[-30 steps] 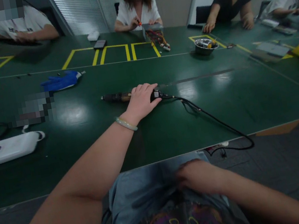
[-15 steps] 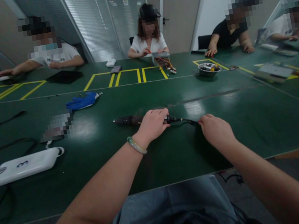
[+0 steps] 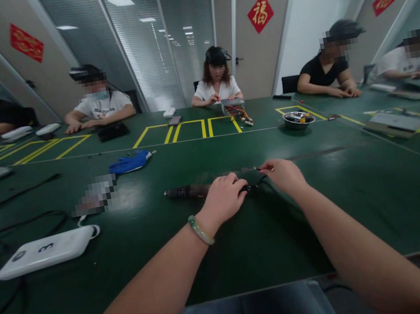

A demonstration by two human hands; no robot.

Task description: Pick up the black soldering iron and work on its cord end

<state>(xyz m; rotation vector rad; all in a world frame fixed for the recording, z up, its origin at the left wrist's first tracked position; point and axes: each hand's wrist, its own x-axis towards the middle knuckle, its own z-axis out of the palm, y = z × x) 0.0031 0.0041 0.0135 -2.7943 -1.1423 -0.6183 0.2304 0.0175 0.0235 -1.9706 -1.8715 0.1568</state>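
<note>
A dark electric screwdriver [image 3: 186, 192] lies on its side on the green table, its bit pointing left. My left hand [image 3: 223, 196], with a bangle at the wrist, is closed over the rear part of the tool and hides much of it. Close by on the right, my right hand [image 3: 284, 176] pinches a thin black cable [image 3: 262, 180] just behind the tool's tail end. A small tip pokes out from its fingertips; whether this is a plug is too small to tell.
To the left lie a white power bank [image 3: 48, 251] marked 3, a phone [image 3: 95, 195], black cables [image 3: 15, 226] and a blue glove [image 3: 129, 162]. A metal bowl [image 3: 298, 120] of small parts stands right of centre. Several people sit along the far side, one behind a metal box [image 3: 231, 104] with wires.
My right hand has moved left, closer to my left hand, and the cable is now bent near the tool's end. My left hand stays on the screwdriver. The view has tilted up.
</note>
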